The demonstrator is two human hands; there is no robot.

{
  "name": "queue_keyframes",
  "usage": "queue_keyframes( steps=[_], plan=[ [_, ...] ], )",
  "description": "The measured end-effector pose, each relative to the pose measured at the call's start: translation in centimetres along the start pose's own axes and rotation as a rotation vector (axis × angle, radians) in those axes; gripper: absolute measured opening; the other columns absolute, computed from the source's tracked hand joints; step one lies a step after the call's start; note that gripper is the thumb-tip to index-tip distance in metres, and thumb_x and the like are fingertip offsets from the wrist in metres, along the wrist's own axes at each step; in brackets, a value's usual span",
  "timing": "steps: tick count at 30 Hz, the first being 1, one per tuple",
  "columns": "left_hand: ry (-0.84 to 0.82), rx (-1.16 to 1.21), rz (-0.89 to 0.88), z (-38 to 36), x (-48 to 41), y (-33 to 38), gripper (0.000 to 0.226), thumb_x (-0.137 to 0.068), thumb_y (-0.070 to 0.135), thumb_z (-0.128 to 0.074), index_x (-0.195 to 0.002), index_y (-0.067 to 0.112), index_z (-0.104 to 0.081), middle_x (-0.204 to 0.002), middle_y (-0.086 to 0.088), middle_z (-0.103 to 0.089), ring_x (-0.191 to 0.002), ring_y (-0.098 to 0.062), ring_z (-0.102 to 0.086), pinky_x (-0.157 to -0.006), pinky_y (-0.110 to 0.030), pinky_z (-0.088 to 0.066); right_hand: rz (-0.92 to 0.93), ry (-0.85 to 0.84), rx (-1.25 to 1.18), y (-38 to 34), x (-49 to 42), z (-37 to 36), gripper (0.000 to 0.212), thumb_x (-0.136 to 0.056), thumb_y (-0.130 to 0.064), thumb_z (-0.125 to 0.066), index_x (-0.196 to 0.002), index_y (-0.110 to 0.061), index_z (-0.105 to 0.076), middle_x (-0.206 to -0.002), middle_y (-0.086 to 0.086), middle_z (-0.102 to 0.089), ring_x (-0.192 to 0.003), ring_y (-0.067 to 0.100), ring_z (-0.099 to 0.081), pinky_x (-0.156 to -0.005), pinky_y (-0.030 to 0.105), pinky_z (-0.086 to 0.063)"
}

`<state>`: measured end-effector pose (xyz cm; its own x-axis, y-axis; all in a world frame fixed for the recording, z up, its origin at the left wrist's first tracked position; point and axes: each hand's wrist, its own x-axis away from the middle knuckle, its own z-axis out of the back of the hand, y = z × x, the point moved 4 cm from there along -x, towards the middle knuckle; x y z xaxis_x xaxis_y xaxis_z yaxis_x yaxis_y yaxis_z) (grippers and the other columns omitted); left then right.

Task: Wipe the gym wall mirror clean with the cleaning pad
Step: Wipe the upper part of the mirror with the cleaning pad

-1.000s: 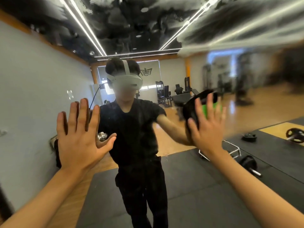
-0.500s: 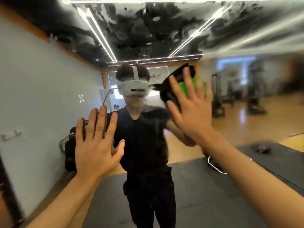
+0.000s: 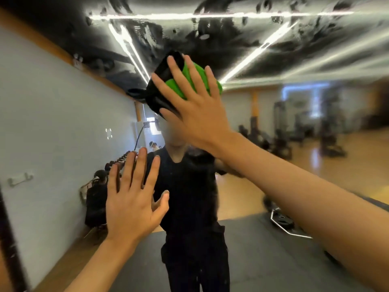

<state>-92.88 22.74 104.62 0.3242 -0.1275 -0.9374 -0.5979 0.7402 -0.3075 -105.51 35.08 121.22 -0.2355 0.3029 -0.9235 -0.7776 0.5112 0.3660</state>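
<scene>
i see my right hand (image 3: 195,106), fingers straight, pressing the green-and-black cleaning pad (image 3: 179,81) flat on the mirror (image 3: 294,60) at upper centre; my left hand (image 3: 131,199) rests open, lower left.

A pale grey wall (image 3: 52,127) with an orange-brown top band (image 3: 42,42) runs along the left. The glossy black ceiling (image 3: 210,45) carries bright white light strips (image 3: 130,47). Blurred dark gym machines (image 3: 282,131) stand on the tan wooden floor (image 3: 336,165), beside dark grey rubber mats (image 3: 263,260).
</scene>
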Motion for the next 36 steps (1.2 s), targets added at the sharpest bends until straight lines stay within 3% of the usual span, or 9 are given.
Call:
queue_keyframes(
  steps=[2,5,8,16,18,21,25,32,36],
  plan=[
    [-0.004,0.006,0.006,0.0,0.0,0.0,0.077,-0.101,0.052,-0.042,-0.167,0.015,-0.028,-0.175,-0.014,-0.017,-0.162,-0.036,-0.018,-0.129,-0.06,-0.013,-0.069,0.023,0.012,4.8,0.9,0.4,0.061,-0.107,-0.06,-0.029,-0.164,-0.035,-0.027,-0.172,0.007,-0.018,-0.159,0.035,-0.012,-0.126,0.059,-0.012],
    [-0.006,0.013,0.015,0.0,-0.1,0.2,0.077,-0.1,0.051,-0.043,-0.167,0.016,-0.027,-0.175,-0.014,-0.019,-0.161,-0.036,-0.019,-0.13,-0.058,-0.01,-0.451,0.034,0.005,12.2,1.1,1.1,0.065,-0.106,-0.061,-0.023,-0.166,-0.035,-0.017,-0.174,0.008,-0.008,-0.16,0.036,-0.005,-0.127,0.059,-0.005],
    [0.003,-0.002,0.01,0.1,-0.1,0.2,0.076,-0.101,0.051,-0.043,-0.167,0.016,-0.027,-0.175,-0.014,-0.019,-0.161,-0.036,-0.019,-0.131,-0.055,-0.007,-0.692,0.085,-0.02,11.5,-1.5,1.6,0.068,-0.104,-0.06,-0.018,-0.166,-0.033,-0.014,-0.174,0.009,-0.005,-0.159,0.04,-0.002,-0.125,0.063,-0.003],
    [-0.006,0.003,0.003,0.1,0.0,0.1,0.078,-0.1,0.05,-0.047,-0.167,0.015,-0.028,-0.175,-0.014,-0.017,-0.162,-0.035,-0.016,-0.13,-0.057,-0.011,0.116,-0.033,-0.009,0.5,1.6,0.0,0.062,-0.107,-0.059,-0.029,-0.163,-0.035,-0.027,-0.172,0.009,-0.017,-0.159,0.038,-0.009,-0.125,0.061,-0.01],
    [-0.001,0.005,0.006,0.1,0.0,0.2,0.077,-0.1,0.049,-0.045,-0.166,0.015,-0.029,-0.175,-0.014,-0.018,-0.162,-0.035,-0.017,-0.13,-0.058,-0.012,0.094,-0.028,0.02,4.7,3.1,0.5,0.062,-0.106,-0.06,-0.032,-0.163,-0.036,-0.027,-0.172,0.008,-0.017,-0.159,0.036,-0.01,-0.125,0.06,-0.011],
    [0.003,0.013,0.014,0.1,-0.1,0.2,0.076,-0.099,0.049,-0.045,-0.166,0.015,-0.031,-0.175,-0.014,-0.02,-0.162,-0.035,-0.017,-0.13,-0.058,-0.012,-0.283,-0.004,0.036,11.4,2.6,1.3,0.064,-0.106,-0.063,-0.024,-0.165,-0.037,-0.018,-0.174,0.007,-0.009,-0.16,0.036,-0.007,-0.127,0.057,-0.006],
    [-0.002,0.001,0.007,0.0,-0.2,0.2,0.078,-0.098,0.049,-0.045,-0.166,0.015,-0.029,-0.174,-0.015,-0.02,-0.162,-0.035,-0.018,-0.13,-0.057,-0.01,-0.642,0.075,-0.024,8.4,-1.9,1.1,0.068,-0.105,-0.06,-0.023,-0.166,-0.033,-0.013,-0.174,0.009,-0.005,-0.159,0.039,-0.002,-0.124,0.064,-0.007],
    [0.017,-0.004,0.003,0.2,-0.1,0.2,0.077,-0.099,0.049,-0.046,-0.166,0.014,-0.03,-0.174,-0.016,-0.022,-0.161,-0.035,-0.019,-0.13,-0.058,-0.013,0.098,-0.004,-0.065,-4.2,-1.8,-0.5,0.062,-0.104,-0.06,-0.034,-0.161,-0.035,-0.033,-0.171,0.008,-0.022,-0.159,0.037,-0.013,-0.124,0.061,-0.009],
    [-0.007,0.002,0.009,0.1,0.0,0.1,0.078,-0.099,0.05,-0.046,-0.167,0.016,-0.027,-0.175,-0.014,-0.018,-0.162,-0.035,-0.017,-0.13,-0.058,-0.011,-0.134,0.019,-0.015,4.6,3.2,0.3,0.061,-0.106,-0.06,-0.033,-0.163,-0.036,-0.03,-0.172,0.007,-0.018,-0.16,0.034,-0.012,-0.125,0.059,-0.012]
  ],
)
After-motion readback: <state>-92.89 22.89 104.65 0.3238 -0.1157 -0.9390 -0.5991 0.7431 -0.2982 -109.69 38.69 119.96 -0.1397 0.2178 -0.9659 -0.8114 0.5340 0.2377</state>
